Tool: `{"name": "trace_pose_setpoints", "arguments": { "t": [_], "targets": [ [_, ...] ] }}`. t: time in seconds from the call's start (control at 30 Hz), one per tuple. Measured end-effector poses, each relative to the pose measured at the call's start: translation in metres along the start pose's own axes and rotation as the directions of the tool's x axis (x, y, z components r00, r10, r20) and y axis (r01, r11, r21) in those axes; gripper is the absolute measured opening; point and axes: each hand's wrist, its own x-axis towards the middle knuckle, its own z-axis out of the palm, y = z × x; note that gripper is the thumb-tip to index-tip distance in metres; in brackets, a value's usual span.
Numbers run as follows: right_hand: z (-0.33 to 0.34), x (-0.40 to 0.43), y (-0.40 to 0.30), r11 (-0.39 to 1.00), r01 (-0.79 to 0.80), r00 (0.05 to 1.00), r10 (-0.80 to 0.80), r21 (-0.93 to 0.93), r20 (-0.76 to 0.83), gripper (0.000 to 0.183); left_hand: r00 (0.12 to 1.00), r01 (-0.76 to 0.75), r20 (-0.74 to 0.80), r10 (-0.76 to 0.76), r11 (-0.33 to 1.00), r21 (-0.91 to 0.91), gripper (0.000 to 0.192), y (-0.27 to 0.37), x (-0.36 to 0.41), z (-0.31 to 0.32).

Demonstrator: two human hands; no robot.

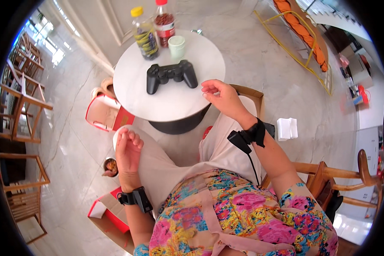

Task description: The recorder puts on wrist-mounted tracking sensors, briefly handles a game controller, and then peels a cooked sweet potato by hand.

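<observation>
A black game controller (pixel 172 75) lies on the round white table (pixel 131 86) in front of me. My right hand (pixel 222 97) hovers by the table's right edge, just right of the controller, with bent fingers and nothing in it. Beside my left knee, my left hand (pixel 129 150) is raised palm up, its fingers loosely curled and empty. Behind the controller stand a yellow-capped plastic bottle (pixel 146 41), a red-capped bottle (pixel 164 27) with reddish contents, and a pale green lidded jar (pixel 177 47).
An open red box (pixel 105 113) sits left of the table, another red-and-brown box (pixel 112 211) by my left arm. White tissues (pixel 287 129) are at my right. Wooden chairs (pixel 25 105) line the left. A yellow metal frame (pixel 284 48) with orange fabric stands far right.
</observation>
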Motion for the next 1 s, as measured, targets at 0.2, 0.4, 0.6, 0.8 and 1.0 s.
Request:
{"name": "trace_pose_setpoints", "arguments": {
  "t": [0.2, 0.4, 0.6, 0.8, 1.0],
  "targets": [
    [-0.005, 0.005, 0.013, 0.996, 0.011, 0.995, -0.020, -0.094, -0.095, 0.029, 1.000, -0.016, 0.019, 0.019, 0.992, -0.123, 0.019, -0.003, 0.007, -0.009],
    [0.010, 0.005, 0.023, 0.977, 0.071, 0.991, -0.092, -0.203, -0.096, 0.029, 0.999, -0.003, 0.046, 0.007, 0.997, -0.077, 0.019, -0.003, 0.011, -0.005],
    [0.016, -0.001, 0.038, 0.900, 0.258, 0.903, -0.353, -0.351, -0.243, 0.022, 0.999, 0.011, 0.034, -0.008, 0.994, -0.107, 0.016, -0.005, 0.011, -0.008],
    [0.039, -0.001, 0.041, 0.921, 0.257, 0.865, -0.354, -0.292, -0.357, 0.009, 0.997, 0.000, 0.081, 0.015, 0.984, -0.177, 0.017, 0.003, 0.002, -0.018],
    [0.042, -0.011, 0.035, 0.931, 0.212, 0.867, -0.319, -0.298, -0.382, 0.008, 0.997, -0.040, 0.058, 0.048, 0.990, -0.138, 0.016, 0.004, -0.007, -0.014]
  ]
}}
